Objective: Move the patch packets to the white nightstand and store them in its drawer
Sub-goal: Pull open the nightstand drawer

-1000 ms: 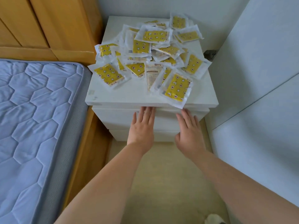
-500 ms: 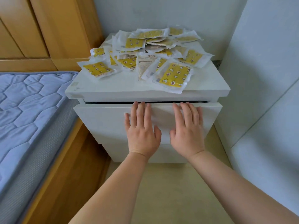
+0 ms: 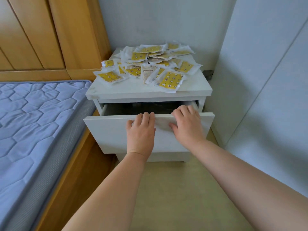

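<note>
Left hand: the left hand (image 3: 140, 130) lies on the front of the drawer (image 3: 115, 135), with its fingers (image 3: 146, 116) hooked over the top edge. It is gripping the drawer front.
Right hand: the right hand (image 3: 187, 125) does the same just beside it. Its fingers (image 3: 183, 109) curl over the edge and dip into the dark gap behind.
Drawer: it is open only part way. The inside, just past the fingertips, is dark, and I cannot tell what is in there.
Packets: the patch packets (image 3: 146, 64) sit in a messy pile on top of the white nightstand (image 3: 133, 92), up above and behind the fingers. None are in the drawer yet, as far as I can see.
How they look: small flat see-through bags with yellow pads inside, and little pictures on the yellow. One or two show a pale back. They look thin, light and slippery.
Nearest packet: one big yellow packet (image 3: 170, 80) lies right at the front edge of the top, just above the right fingers.
What could go wrong: a hard tug may shake the nightstand, so that packet may slide off and drop to the floor (image 3: 175, 189).
Another worry: a big grab may let loose packets slip out, since they are so smooth.
Also: if the drawer stays this narrow, packets may catch on the edge.
</note>
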